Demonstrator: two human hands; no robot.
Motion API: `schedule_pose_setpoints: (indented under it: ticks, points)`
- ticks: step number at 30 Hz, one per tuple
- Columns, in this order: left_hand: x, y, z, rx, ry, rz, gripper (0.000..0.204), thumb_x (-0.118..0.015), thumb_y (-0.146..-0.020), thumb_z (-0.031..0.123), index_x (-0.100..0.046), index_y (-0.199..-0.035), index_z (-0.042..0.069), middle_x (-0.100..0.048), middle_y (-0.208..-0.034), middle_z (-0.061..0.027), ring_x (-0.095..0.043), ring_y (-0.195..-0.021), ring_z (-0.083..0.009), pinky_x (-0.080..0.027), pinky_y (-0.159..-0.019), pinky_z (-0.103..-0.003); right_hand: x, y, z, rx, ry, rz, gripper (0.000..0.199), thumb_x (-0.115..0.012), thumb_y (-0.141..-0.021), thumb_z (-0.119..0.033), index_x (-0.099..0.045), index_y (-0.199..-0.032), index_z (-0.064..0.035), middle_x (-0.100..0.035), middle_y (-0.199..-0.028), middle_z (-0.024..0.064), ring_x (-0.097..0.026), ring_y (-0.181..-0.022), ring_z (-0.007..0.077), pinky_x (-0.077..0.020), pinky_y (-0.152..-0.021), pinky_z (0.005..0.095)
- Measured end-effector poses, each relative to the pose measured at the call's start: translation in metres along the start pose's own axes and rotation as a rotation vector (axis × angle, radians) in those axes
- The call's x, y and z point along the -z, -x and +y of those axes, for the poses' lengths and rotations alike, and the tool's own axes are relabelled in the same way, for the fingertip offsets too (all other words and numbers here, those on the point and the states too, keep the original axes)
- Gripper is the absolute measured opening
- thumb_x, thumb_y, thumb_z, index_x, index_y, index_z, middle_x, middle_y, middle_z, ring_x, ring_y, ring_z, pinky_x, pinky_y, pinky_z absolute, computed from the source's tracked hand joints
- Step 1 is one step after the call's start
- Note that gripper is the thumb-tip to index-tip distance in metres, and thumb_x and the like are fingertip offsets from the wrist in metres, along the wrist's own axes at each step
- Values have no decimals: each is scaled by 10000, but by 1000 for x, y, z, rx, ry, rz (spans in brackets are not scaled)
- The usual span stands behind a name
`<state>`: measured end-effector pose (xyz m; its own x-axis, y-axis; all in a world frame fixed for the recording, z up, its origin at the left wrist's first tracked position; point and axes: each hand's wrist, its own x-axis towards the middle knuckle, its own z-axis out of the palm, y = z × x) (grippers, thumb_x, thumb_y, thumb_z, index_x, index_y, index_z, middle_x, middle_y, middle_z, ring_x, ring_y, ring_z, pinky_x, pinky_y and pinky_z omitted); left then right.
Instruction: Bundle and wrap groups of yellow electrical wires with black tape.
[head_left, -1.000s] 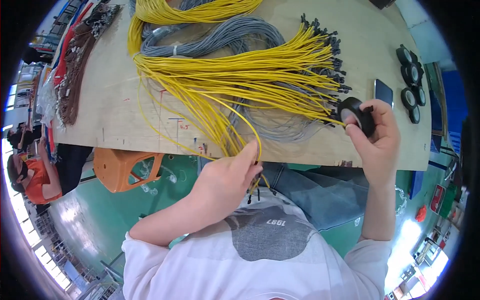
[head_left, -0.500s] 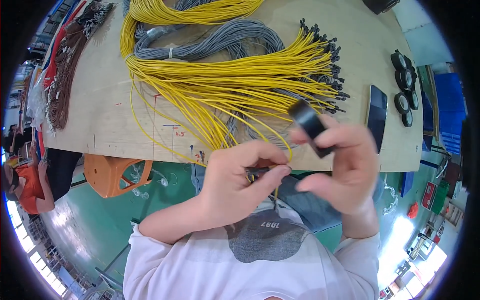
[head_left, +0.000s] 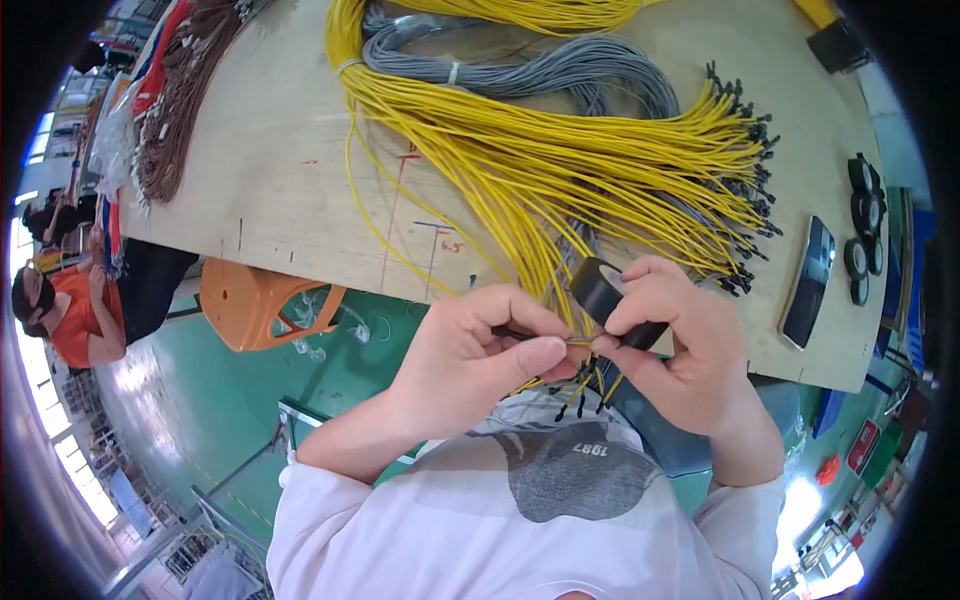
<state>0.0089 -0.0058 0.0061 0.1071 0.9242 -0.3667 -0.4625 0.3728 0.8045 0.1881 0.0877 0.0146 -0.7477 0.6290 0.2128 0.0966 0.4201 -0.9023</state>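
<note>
- As I follow the headset's view from afar, the left hand (head_left: 480, 345) pinches a thin yellow cable (head_left: 582, 342) between thumb and fingers, presumably to hold that short stretch steady above the lap.
- Opposite, the right hand (head_left: 675, 335) curls around a black tape roll (head_left: 598, 290), thumb and forefinger drawn together just beside the left fingertips; I cannot tell whether they grip cable or tape end. The roll is tilted, probably to leave those two fingers free for fine work.
- Below the hands, black-tipped cable ends (head_left: 580, 405) hang in front of the shirt, past the near edge of the desk (head_left: 260, 170).
- Across the desk, a yellow bundle (head_left: 560, 150) fans rightward to black plugs, spread, I judge, so single cables come away easily; a tied grey bundle (head_left: 530, 75) lies behind it.
- At the right, a phone (head_left: 808, 282) and spare tape rolls (head_left: 867, 215) sit near the edge, likely parked there to leave working room yet remain within reach.
</note>
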Motion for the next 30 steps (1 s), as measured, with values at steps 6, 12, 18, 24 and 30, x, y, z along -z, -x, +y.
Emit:
schedule_pose_setpoints:
  ticks: [6,12,18,24,30]
  points:
    - [7,-6,16,299,465,-58,581,-289,-917,455,-313,-1294,13,-506,-1157,-150,-481,-1105,-283,-356,-957,-404,0,-8,-1,49,115,-83,265,-637,-626,66,-563,-834,-81,-551,-764,41,-540,-716,223,-410,-776,378]
    - [4,-4,21,351,533,-79,560,-292,-922,433,-304,-1303,23,-498,-1167,-159,-460,-1132,-314,-356,-960,-403,3,-8,-4,89,198,-70,282,-633,-615,66,-557,-832,-98,-543,-756,49,-546,-731,219,-396,-796,399]
    - [-2,-3,19,273,406,-78,474,-450,-904,208,-282,-1306,21,-493,-1174,-174,-477,-1120,-300,-394,-935,-368,4,-6,-3,78,198,-55,279,-640,-614,57,-557,-834,-94,-544,-760,48,-548,-742,212,-390,-809,400]
    - [-5,-1,18,252,303,-28,420,-429,-892,63,-300,-1290,35,-479,-1198,-215,-502,-1100,-302,-428,-906,-343,10,0,4,30,134,-61,280,-639,-630,50,-553,-848,-104,-565,-792,22,-552,-745,199,-368,-846,388]
    - [-7,-1,20,285,330,-16,427,-440,-878,58,-303,-1280,14,-478,-1179,-255,-512,-1081,-330,-450,-888,-361,17,3,6,-5,62,-85,270,-627,-640,49,-546,-844,-109,-571,-793,-4,-554,-721,173,-349,-869,391]
